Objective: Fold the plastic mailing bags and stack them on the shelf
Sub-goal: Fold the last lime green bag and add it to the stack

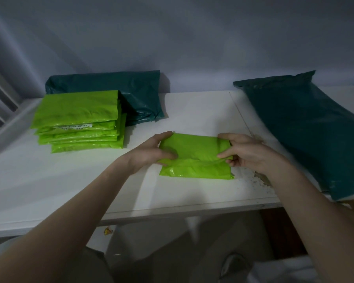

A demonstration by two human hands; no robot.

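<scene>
White shelf (182, 117): lime-green mailing bag (194, 158), half-folded, left hand (151, 154) and right hand (245, 154) each with grip pinching an end; slick plastic may spring open if released.

Small packing or mail-order storeroom. A white shelf (74, 180) set against a bare wall carries a stack of folded lime-green mailing bags (80, 121) (one bearing a printed label), with dark teal mailing bags behind it (143, 94) and at the right (302, 127). The shelf's chipped, worn surface (260, 178) suggests a working stock area.
</scene>
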